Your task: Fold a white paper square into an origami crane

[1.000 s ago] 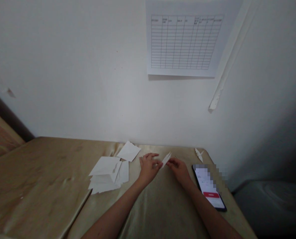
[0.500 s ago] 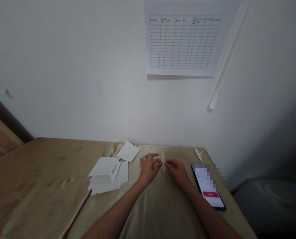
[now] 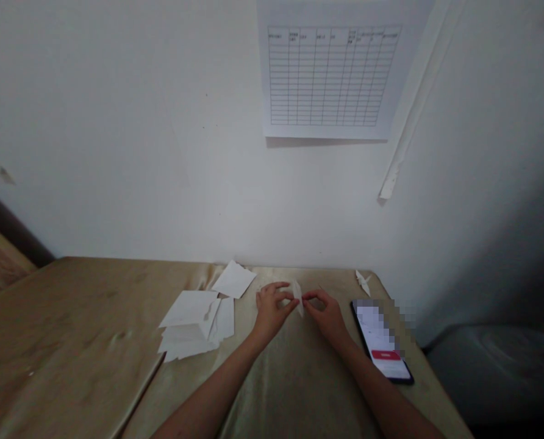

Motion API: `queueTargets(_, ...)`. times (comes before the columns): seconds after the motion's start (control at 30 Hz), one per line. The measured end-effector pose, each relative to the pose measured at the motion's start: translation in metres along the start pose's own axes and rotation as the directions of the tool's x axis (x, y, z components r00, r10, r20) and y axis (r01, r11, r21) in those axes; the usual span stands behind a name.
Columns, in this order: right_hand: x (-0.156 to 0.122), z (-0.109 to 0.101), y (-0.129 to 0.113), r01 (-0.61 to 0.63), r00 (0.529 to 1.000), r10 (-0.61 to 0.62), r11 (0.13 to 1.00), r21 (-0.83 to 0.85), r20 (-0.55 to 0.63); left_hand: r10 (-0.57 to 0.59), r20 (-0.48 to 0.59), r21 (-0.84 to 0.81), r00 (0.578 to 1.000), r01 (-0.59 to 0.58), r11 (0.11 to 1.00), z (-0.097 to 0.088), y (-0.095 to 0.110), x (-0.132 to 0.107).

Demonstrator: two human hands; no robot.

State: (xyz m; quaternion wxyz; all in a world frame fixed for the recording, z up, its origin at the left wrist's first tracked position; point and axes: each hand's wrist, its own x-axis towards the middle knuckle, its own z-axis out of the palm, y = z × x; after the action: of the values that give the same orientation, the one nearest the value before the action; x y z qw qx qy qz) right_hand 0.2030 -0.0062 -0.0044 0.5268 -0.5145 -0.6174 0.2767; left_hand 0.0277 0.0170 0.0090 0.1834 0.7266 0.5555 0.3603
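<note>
A small folded white paper piece (image 3: pixel 298 295) stands upright between my two hands near the table's far edge. My left hand (image 3: pixel 271 311) pinches its left side with thumb and fingers. My right hand (image 3: pixel 327 314) pinches its right side. Both hands rest low over the tan cloth-covered table (image 3: pixel 93 341). The lower part of the folded piece is hidden by my fingers.
A loose pile of white paper sheets (image 3: pixel 194 320) lies left of my hands. A finished folded paper crane (image 3: pixel 362 281) sits at the far right corner. A phone (image 3: pixel 382 349) with a lit screen lies to the right. A printed grid sheet (image 3: pixel 329 73) hangs on the wall.
The folded paper has turned from slanting flat to standing upright between my fingers. My hands have drawn closer together. The camera has shifted slightly.
</note>
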Motion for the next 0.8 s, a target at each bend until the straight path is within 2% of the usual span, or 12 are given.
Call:
queueTargets(0.27, 0.001, -0.001, -0.004, -0.009, 1.0, 0.009, 1.0, -0.019, -0.01, 0.025, -0.014, -0.014, 1.0, -0.025, 1.0, 0.0, -0.001, -0.001)
queueTargets(0.47, 0.003, -0.004, -0.004, -0.039, 0.999, 0.04, 0.999, -0.016, 0.027, 0.06, 0.011, -0.016, 0.998, -0.059, 0.998, 0.0, -0.001, -0.003)
queueTargets(0.7, 0.003, 0.001, 0.004, -0.106, 0.994, 0.106, 0.993, 0.059, 0.002, 0.029, 0.016, 0.001, 0.999, -0.029, 1.0, -0.001, 0.0, -0.002)
queueTargets(0.8, 0.002, 0.002, 0.008, -0.089, 0.996, 0.088, 0.996, 0.022, 0.026, 0.007, 0.037, 0.022, 0.999, -0.008, 1.0, 0.0, 0.0, -0.002)
